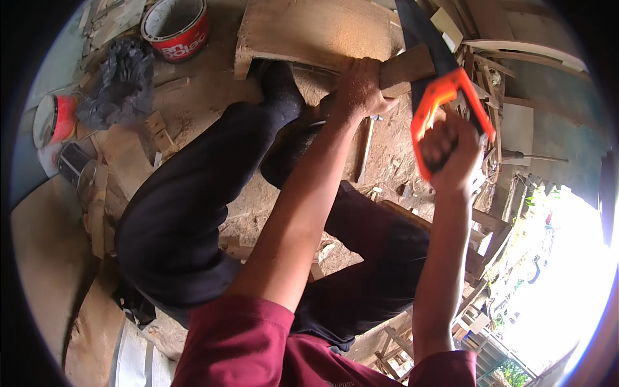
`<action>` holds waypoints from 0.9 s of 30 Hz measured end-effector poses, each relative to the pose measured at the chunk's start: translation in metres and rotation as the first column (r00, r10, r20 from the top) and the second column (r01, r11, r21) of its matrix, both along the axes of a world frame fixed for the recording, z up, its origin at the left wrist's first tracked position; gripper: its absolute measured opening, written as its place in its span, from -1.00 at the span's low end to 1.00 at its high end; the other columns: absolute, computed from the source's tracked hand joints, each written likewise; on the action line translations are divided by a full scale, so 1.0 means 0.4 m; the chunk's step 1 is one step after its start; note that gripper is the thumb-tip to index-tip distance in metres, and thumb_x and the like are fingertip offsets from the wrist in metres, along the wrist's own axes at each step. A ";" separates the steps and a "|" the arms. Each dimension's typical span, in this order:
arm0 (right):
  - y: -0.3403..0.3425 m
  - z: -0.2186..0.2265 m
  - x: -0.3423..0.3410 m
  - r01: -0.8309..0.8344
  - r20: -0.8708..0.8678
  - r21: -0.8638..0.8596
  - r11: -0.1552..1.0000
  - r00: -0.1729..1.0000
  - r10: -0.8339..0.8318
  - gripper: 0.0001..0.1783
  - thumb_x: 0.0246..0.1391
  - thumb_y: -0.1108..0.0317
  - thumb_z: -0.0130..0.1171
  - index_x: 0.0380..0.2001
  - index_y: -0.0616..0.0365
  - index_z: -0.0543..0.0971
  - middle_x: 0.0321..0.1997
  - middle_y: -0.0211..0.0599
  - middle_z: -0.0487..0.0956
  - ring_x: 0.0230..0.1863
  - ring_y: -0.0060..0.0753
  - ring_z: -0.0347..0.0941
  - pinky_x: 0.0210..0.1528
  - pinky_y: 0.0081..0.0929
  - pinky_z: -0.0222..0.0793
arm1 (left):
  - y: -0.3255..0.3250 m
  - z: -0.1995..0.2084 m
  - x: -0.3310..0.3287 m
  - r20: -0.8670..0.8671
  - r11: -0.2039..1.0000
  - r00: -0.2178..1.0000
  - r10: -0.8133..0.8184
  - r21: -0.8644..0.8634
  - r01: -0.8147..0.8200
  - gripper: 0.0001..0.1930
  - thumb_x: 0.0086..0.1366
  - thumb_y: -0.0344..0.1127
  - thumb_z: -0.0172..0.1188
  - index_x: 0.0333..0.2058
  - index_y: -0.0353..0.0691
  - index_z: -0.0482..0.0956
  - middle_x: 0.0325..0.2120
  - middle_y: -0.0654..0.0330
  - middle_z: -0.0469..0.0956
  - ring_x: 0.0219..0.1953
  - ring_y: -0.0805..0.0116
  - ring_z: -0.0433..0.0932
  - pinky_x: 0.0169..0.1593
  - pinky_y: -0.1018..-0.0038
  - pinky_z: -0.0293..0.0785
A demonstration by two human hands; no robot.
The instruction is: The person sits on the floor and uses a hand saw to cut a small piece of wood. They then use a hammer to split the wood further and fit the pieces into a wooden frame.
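Note:
My right hand (453,147) is wrapped round the orange and black handle of a handsaw (431,32). Its dark blade runs up and away, against the right end of a short wooden block (407,68). My left hand (365,88) clamps this block down near the right corner of a low wooden bench (296,29), thumb on the near side and fingers over the top. Sawdust lies on the bench top. The place where the teeth meet the wood cannot be made out clearly.
Beneath my arms, a hammer-like tool (366,149) lies on the dusty floor among wood scraps. Red and white buckets (175,32) and a black plastic bag (122,84) stand at the left. Boards (516,48) lean along the right wall, near a bright opening.

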State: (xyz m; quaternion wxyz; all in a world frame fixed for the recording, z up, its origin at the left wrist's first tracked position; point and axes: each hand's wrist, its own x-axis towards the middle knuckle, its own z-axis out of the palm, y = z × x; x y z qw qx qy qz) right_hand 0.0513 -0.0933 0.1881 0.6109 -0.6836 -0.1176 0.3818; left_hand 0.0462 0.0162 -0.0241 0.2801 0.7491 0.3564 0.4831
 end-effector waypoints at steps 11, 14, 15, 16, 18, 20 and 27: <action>-0.411 0.043 -0.175 0.117 -0.051 0.096 0.989 0.992 -0.113 -0.63 0.28 0.25 -0.20 -0.65 -0.01 0.24 -0.78 -0.52 0.11 -0.83 -0.61 -0.01 -0.79 -0.62 -0.05 | -0.001 0.003 -0.005 -0.051 1.000 0.999 0.004 -0.011 -0.005 -0.29 -0.26 0.13 0.49 -0.23 -0.29 0.50 -0.30 0.02 0.52 -0.19 0.13 0.52 0.10 0.23 0.26; -0.200 0.026 -0.027 -0.001 -0.024 0.047 0.999 1.000 0.002 -0.61 0.24 0.27 -0.06 -0.69 -0.08 0.19 -0.78 -0.56 0.10 -0.82 -0.63 -0.05 -0.76 -0.61 -0.11 | -0.008 0.000 0.006 -0.013 0.999 0.999 0.041 -0.001 -0.041 -0.28 -0.25 0.16 0.48 -0.24 -0.30 0.51 -0.28 0.01 0.53 -0.19 0.12 0.52 0.12 0.21 0.24; -0.136 0.038 -0.001 -0.018 -0.107 0.058 0.998 0.994 0.024 -0.60 0.22 0.30 -0.04 -0.70 -0.09 0.17 -0.78 -0.58 0.08 -0.80 -0.64 -0.05 -0.74 -0.59 -0.11 | -0.004 0.003 0.012 -0.090 1.000 0.996 -0.012 0.003 0.012 -0.29 -0.26 0.16 0.48 -0.25 -0.28 0.51 -0.31 0.02 0.53 -0.18 0.11 0.52 0.12 0.21 0.25; -0.105 0.028 0.024 -0.043 -0.167 0.024 0.999 0.985 0.046 -0.60 0.21 0.31 -0.04 -0.70 -0.08 0.16 -0.78 -0.60 0.07 -0.80 -0.65 -0.06 -0.74 -0.58 -0.11 | -0.009 0.010 0.005 -0.092 0.999 0.995 0.026 0.032 -0.023 -0.30 -0.25 0.16 0.47 -0.25 -0.28 0.51 -0.33 0.03 0.52 -0.18 0.10 0.52 0.12 0.21 0.25; -0.075 -0.005 -0.024 -0.017 -0.026 0.017 1.000 1.000 0.017 -0.59 0.19 0.31 -0.03 -0.72 -0.06 0.14 -0.79 -0.56 0.09 -0.80 -0.62 -0.05 -0.74 -0.56 -0.11 | -0.004 0.001 0.003 -0.031 0.998 0.998 0.055 -0.004 -0.055 -0.30 -0.25 0.16 0.47 -0.25 -0.28 0.51 -0.34 0.04 0.51 -0.20 0.10 0.52 0.10 0.22 0.26; -0.128 -0.015 -0.077 -0.015 0.093 0.000 1.000 0.996 0.015 -0.58 0.20 0.29 -0.04 -0.73 -0.05 0.15 -0.80 -0.52 0.10 -0.82 -0.58 -0.03 -0.76 -0.54 -0.10 | 0.007 -0.019 0.004 -0.030 0.998 0.999 0.034 0.048 -0.033 -0.30 -0.26 0.13 0.49 -0.24 -0.29 0.51 -0.34 0.02 0.51 -0.21 0.09 0.51 0.08 0.20 0.26; -0.461 0.108 -0.244 -0.172 0.114 0.085 0.981 0.980 0.162 -0.68 0.20 0.41 -0.18 -0.66 0.01 0.16 -0.81 -0.47 0.10 -0.85 -0.60 -0.02 -0.80 -0.56 -0.04 | -0.003 0.008 -0.005 -0.053 1.000 0.998 -0.015 0.012 0.016 -0.29 -0.26 0.11 0.51 -0.23 -0.30 0.50 -0.33 0.02 0.51 -0.20 0.09 0.51 0.08 0.18 0.25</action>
